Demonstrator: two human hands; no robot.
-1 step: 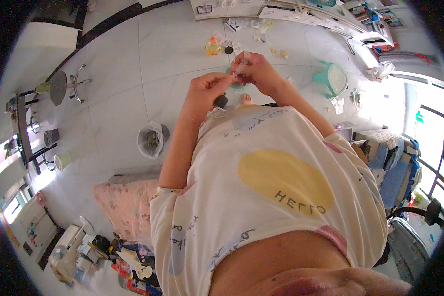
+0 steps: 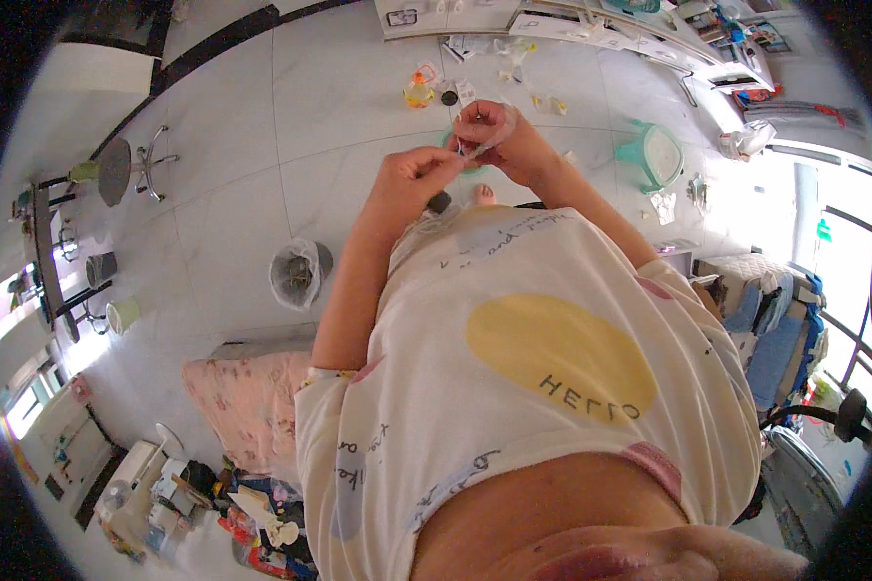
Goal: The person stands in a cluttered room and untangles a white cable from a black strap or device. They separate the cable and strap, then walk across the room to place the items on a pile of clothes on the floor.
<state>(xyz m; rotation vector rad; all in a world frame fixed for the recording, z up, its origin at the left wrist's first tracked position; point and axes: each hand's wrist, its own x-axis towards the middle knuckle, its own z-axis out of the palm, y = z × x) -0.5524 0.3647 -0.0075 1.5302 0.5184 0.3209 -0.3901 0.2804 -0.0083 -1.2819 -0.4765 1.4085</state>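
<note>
In front of my body both hands meet over a thin, clear strip that looks like plastic film [image 2: 497,136]. My left hand [image 2: 407,187] is closed, with thumb and forefinger pinching the strip's near end. My right hand [image 2: 504,145] has its fingers curled inward against the same spot, and the strip loops up across its fingers. A small dark object [image 2: 439,202] shows below my left fingers, with crumpled clear plastic [image 2: 419,229] beside it near my shirt. What it is, and how it is held, I cannot make out. A green round thing is partly hidden behind my hands.
A lined waste bin [image 2: 300,275] stands on the tiled floor at left. To the right is a green stool [image 2: 652,155]. Beyond my hands lie an orange-and-yellow bottle [image 2: 419,91], a black round piece [image 2: 449,98] and plastic wrappers [image 2: 550,104]. A pink floral cover [image 2: 247,402] is at lower left.
The clear strip has swung to the right and now curves over my right hand's fingers. My left hand has shifted slightly right, and less of the dark object shows.
</note>
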